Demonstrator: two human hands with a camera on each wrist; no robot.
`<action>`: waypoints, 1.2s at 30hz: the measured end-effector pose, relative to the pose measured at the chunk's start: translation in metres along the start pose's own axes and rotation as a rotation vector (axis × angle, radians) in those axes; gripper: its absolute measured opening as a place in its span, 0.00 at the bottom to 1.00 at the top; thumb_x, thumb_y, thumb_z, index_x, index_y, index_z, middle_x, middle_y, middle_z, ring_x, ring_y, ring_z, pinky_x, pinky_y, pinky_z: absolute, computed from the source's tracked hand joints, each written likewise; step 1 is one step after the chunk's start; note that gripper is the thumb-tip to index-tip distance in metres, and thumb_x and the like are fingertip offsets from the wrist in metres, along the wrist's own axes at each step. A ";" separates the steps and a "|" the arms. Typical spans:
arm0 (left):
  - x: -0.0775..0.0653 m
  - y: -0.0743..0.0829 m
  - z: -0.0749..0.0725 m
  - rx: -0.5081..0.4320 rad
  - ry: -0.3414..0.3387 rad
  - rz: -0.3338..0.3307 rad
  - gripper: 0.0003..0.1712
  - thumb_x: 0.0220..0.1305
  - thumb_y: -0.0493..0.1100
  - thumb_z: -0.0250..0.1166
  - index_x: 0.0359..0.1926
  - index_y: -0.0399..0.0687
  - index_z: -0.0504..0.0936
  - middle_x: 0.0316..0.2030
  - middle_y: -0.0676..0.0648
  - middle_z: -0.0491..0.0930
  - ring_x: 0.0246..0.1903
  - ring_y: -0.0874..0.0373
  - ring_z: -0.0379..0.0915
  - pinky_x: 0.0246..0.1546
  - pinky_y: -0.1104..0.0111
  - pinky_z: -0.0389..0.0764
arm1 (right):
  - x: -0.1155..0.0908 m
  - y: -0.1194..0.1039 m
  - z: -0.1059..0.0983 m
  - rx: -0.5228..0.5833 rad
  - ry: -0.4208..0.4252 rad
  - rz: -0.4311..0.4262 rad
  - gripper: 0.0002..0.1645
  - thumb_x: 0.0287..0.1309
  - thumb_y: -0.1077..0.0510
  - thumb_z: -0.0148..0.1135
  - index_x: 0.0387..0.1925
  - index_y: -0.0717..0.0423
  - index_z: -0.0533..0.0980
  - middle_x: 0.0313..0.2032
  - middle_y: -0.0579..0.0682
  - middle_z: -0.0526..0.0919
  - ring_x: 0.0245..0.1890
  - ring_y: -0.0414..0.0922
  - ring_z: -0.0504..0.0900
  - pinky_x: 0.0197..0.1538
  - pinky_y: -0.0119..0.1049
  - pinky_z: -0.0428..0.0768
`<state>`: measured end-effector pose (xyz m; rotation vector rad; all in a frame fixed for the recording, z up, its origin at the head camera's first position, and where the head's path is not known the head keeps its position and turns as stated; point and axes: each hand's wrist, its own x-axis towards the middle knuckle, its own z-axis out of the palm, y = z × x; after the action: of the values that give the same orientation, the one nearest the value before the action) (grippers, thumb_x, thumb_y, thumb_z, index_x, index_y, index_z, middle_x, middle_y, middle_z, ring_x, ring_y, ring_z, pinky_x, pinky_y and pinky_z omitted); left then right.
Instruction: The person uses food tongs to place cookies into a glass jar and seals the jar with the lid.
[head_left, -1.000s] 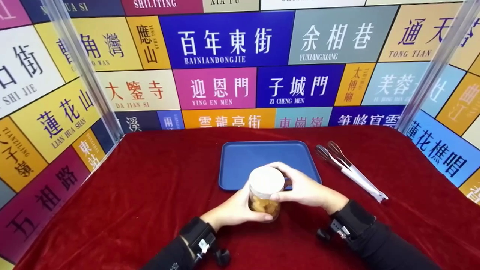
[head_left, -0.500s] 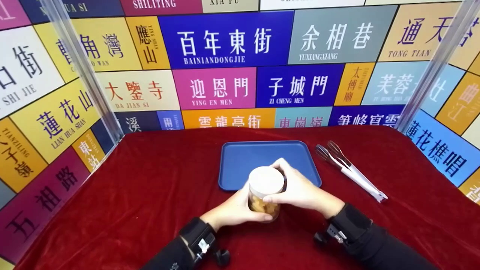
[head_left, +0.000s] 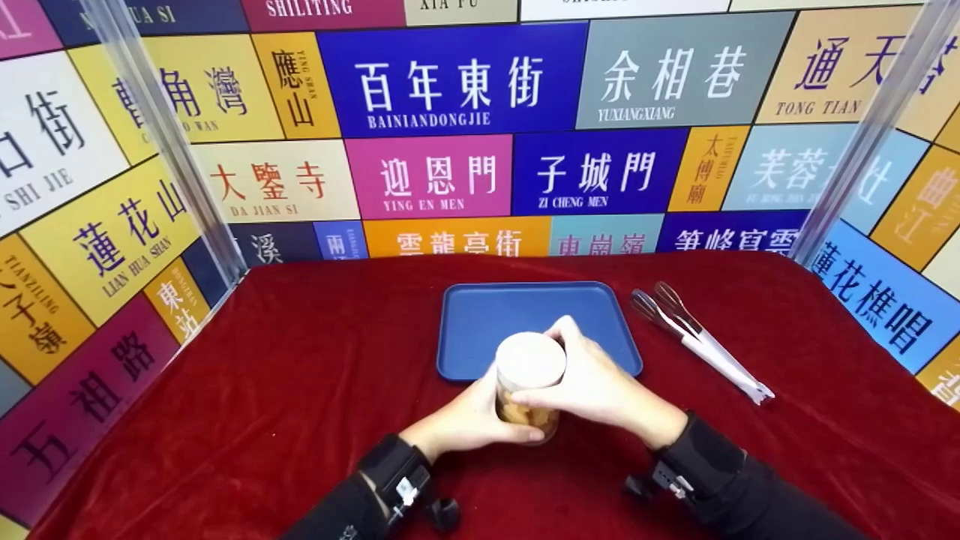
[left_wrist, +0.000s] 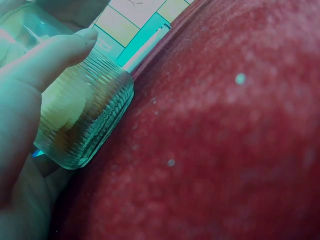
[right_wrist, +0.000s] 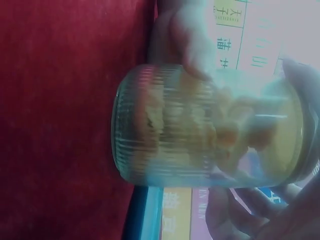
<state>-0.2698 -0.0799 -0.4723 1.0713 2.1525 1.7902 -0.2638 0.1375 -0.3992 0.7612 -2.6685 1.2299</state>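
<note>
A clear jar [head_left: 529,414] with a white lid [head_left: 531,358] stands upright on the red cloth in the head view, just in front of the tray. Light yellow-brown pieces show through its ridged wall in the right wrist view. My left hand [head_left: 466,417] grips the jar's lower body from the left, its thumb [left_wrist: 65,52] across the near side. From the right, my right hand [head_left: 604,384] holds the lid, thumb in front along its lower edge and fingers round the far side. The lid hides part of those fingers.
A blue tray [head_left: 484,319] lies behind the jar. Metal tongs [head_left: 705,341] lie at a slant to the tray's right. Red cloth [head_left: 315,390] covers the table, and panels with printed signs [head_left: 450,82] stand behind and at both sides.
My right hand has turned round the lid, its thumb moving left across the front and its wrist shifting slightly left. The left hand and jar stay almost where they were.
</note>
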 end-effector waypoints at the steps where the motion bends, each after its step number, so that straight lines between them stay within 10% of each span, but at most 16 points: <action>1: 0.000 0.000 0.000 0.003 0.001 0.003 0.63 0.54 0.40 0.84 0.81 0.55 0.52 0.71 0.54 0.71 0.70 0.57 0.69 0.77 0.61 0.63 | 0.000 0.000 -0.001 0.006 -0.011 -0.007 0.50 0.36 0.32 0.89 0.51 0.48 0.68 0.46 0.47 0.82 0.50 0.45 0.82 0.53 0.48 0.80; 14: 0.000 0.000 0.001 0.020 0.000 -0.027 0.64 0.54 0.41 0.85 0.82 0.57 0.51 0.67 0.54 0.73 0.67 0.59 0.72 0.74 0.63 0.68 | 0.009 0.027 -0.017 0.287 -0.304 -0.187 0.50 0.57 0.54 0.82 0.77 0.50 0.67 0.66 0.48 0.79 0.67 0.49 0.76 0.70 0.44 0.73; 36: -0.001 0.002 -0.002 -0.006 -0.019 -0.033 0.66 0.56 0.39 0.83 0.83 0.57 0.46 0.70 0.53 0.70 0.66 0.58 0.72 0.73 0.63 0.69 | 0.007 0.013 -0.012 0.255 -0.165 -0.099 0.44 0.45 0.49 0.89 0.63 0.47 0.77 0.55 0.46 0.84 0.58 0.48 0.80 0.65 0.52 0.74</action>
<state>-0.2689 -0.0817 -0.4701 1.0408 2.1399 1.7632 -0.2779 0.1508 -0.3981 1.0594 -2.5885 1.5644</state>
